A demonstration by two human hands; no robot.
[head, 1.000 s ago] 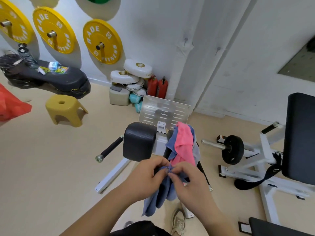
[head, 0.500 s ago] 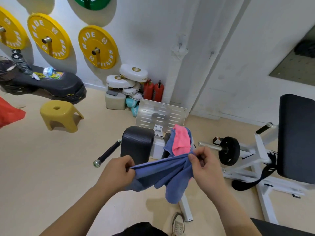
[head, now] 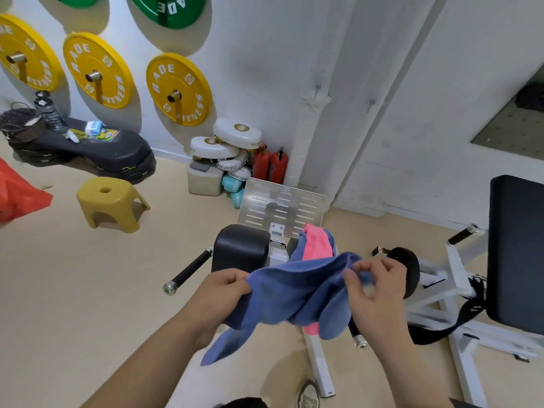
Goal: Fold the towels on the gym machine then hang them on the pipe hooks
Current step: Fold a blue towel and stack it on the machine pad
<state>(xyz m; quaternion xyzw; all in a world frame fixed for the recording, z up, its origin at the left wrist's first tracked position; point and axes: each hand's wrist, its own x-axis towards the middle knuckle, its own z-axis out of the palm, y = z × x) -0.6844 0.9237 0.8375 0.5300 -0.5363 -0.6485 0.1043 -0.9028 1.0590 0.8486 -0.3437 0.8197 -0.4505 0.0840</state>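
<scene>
Towel (head: 297,293) — blue — hangs stretched between both hands, long axis running left to right, slack drooping below. The left hand (head: 223,293) grips one end in curled fingers; the right hand (head: 379,290) pinches the other. A pink towel (head: 316,245) lies on the machine (head: 240,245) just behind.

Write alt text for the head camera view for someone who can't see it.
A person's left-hand grip and right-hand grip hold a blue towel spread between them by a gym machine, where a pink towel lies draped. Yellow weight plates hang on the wall, and a yellow stool stands on the floor.
</scene>
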